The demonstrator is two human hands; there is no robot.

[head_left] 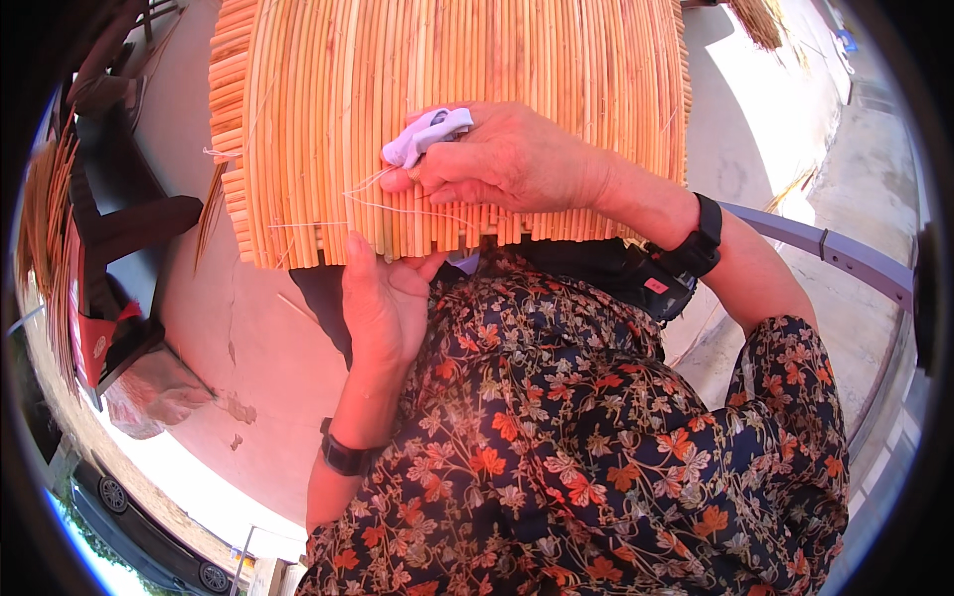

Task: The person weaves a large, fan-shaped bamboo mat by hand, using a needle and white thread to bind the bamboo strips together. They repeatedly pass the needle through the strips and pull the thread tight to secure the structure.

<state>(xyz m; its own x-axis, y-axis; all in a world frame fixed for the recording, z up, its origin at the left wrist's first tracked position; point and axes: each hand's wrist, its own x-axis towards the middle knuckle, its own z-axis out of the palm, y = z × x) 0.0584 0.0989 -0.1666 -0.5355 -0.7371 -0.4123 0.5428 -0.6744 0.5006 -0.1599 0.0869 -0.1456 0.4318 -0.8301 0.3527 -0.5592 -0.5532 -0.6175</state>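
Observation:
A mat of pale reed sticks (298, 99), laid side by side, spans the upper middle. My right hand (497, 159) rests on it with curled fingers pinched on white thread (397, 207), which trails across the sticks. A light lilac cloth (422, 139) is bunched at those fingers; whether a needle is among them I cannot make out. My left hand (388, 303) grips the mat’s near edge, thumb on top and fingers bent at and below the edge, partly hidden.
Loose straw bundles (50, 228) and dark furniture (139, 228) stand at left, with someone's arm (99, 74) above them. A grey curved rail (835, 248) runs at right. A pale concrete floor (238, 338) surrounds the mat. A dark car (139, 521) shows at lower left.

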